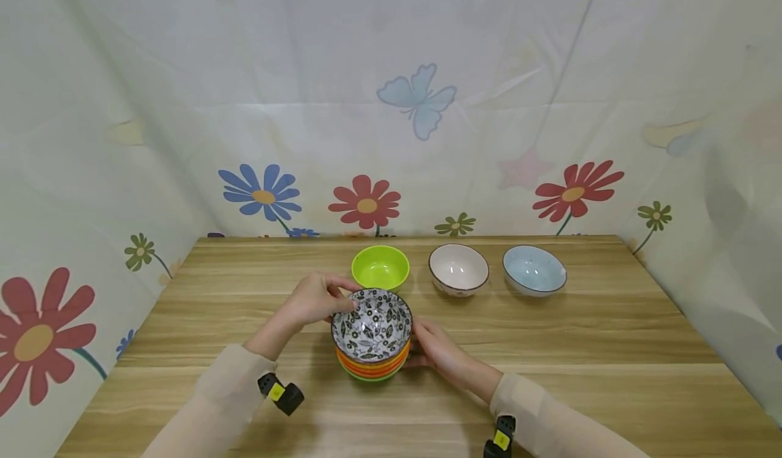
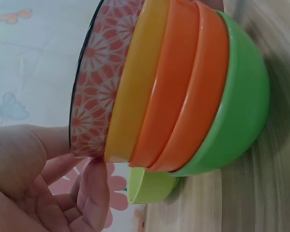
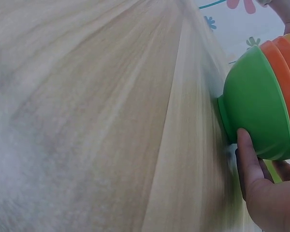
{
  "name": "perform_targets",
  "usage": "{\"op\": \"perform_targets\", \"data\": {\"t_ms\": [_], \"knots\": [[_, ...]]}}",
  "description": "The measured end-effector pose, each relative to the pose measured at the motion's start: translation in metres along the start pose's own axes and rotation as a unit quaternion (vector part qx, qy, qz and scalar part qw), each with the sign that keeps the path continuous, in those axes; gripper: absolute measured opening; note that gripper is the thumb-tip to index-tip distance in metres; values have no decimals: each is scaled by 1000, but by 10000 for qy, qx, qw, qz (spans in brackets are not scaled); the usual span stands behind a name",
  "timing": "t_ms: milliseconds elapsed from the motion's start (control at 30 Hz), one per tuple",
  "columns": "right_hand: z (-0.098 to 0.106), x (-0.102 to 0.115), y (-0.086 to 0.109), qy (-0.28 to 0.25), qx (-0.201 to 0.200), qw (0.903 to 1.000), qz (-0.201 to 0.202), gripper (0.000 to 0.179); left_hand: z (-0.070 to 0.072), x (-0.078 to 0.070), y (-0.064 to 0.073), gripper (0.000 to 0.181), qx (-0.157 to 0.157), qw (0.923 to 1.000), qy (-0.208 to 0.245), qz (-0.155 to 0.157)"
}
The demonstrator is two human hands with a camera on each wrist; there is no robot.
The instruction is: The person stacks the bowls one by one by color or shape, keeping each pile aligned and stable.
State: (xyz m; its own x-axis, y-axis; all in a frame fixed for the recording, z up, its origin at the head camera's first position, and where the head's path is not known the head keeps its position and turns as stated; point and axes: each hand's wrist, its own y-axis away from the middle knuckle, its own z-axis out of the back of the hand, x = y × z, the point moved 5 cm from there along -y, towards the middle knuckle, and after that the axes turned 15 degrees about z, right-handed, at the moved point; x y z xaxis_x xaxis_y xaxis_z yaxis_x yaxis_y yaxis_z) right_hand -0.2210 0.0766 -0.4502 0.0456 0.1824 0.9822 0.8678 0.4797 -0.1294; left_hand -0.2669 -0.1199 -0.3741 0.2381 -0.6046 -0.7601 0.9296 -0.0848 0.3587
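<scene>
A black-and-white floral bowl (image 1: 373,326), with a red flower pattern outside, tops a nested stack. Under it come a yellow bowl (image 2: 135,96), two orange bowls (image 2: 176,92) and a green bowl (image 3: 253,96) at the bottom, whose foot is at the table. My left hand (image 1: 318,300) pinches the floral bowl's rim at the left, thumb over the inside and fingers outside below the edge. At the stack's right side, my right hand (image 1: 442,353) touches the green bowl with extended fingers. Part of that hand is hidden behind the stack in the head view.
Behind the stack stands a lime-green bowl (image 1: 380,268). To its right are a white bowl with a dark rim (image 1: 458,268) and a light blue bowl (image 1: 534,269), in a row along the back of the wooden table (image 1: 244,275). A flower-printed curtain (image 1: 330,132) borders the table.
</scene>
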Motion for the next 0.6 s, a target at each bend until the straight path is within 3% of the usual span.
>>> {"op": "perform_targets", "data": {"t_ms": [167, 600], "knots": [[1, 0, 0, 40, -6, 10000, -16, 53, 3, -1, -1, 25, 170, 9998, -41, -131], [2, -2, 0, 45, -50, 10000, -21, 55, 14, -7, -13, 29, -43, 9976, 473, -506]]}}
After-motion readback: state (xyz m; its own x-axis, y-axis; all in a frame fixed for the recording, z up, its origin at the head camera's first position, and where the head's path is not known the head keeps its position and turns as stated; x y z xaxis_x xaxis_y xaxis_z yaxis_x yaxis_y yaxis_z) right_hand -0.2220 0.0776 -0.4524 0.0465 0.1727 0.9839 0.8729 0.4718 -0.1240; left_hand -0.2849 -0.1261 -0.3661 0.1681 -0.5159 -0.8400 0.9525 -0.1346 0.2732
